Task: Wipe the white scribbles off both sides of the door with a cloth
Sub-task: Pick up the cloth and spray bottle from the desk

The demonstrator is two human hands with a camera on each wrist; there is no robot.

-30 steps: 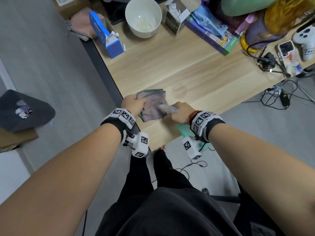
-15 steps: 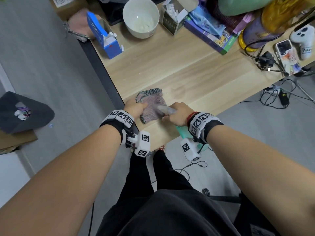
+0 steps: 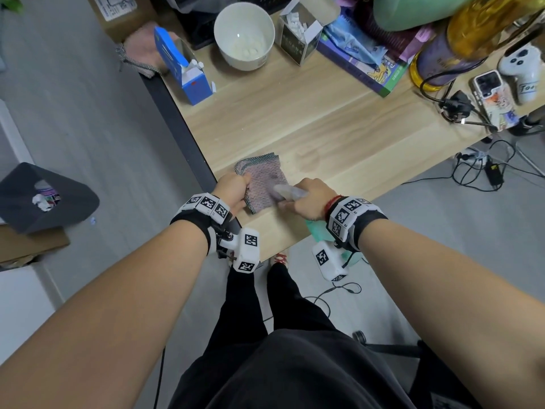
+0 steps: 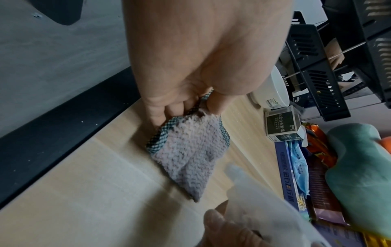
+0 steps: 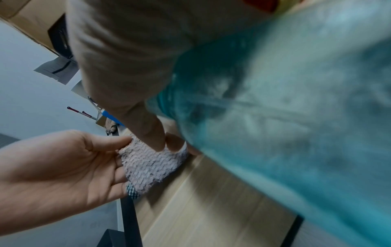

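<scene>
Head view: one folded pinkish-grey textured cloth with a checked dark-green border point(image 3: 263, 181) is seen lying on the light wooden counter point(image 3: 339, 125), close to its near left corner.
Left hand: the left hand point(image 3: 233, 191) is at the cloth's left edge; in the left wrist view its fingers point(image 4: 169, 110) are curled onto the checked border, so that edge is pinched.
Right hand: the right hand point(image 3: 309, 199) is wrapped round one translucent teal spray bottle point(image 5: 275, 108), whose pale nozzle is pointed over the cloth; the index finger is extended down to the fabric's right edge.
Progress: no door and no white scribbles are shown in any view, so wiping is judged not yet begun. The cloth appears to be being readied with spray. Both sides of the door are left to be done.
Counts: one cloth, one spray bottle and two hands are counted.
Far side of counter: one white bowl point(image 3: 244, 35), one blue carton point(image 3: 184, 66) and one small dark open box point(image 3: 300, 33) are counted, with a pile of books and packets to the right.
Floor: one dark grey bin point(image 3: 44, 199) is seen at the left.
</scene>
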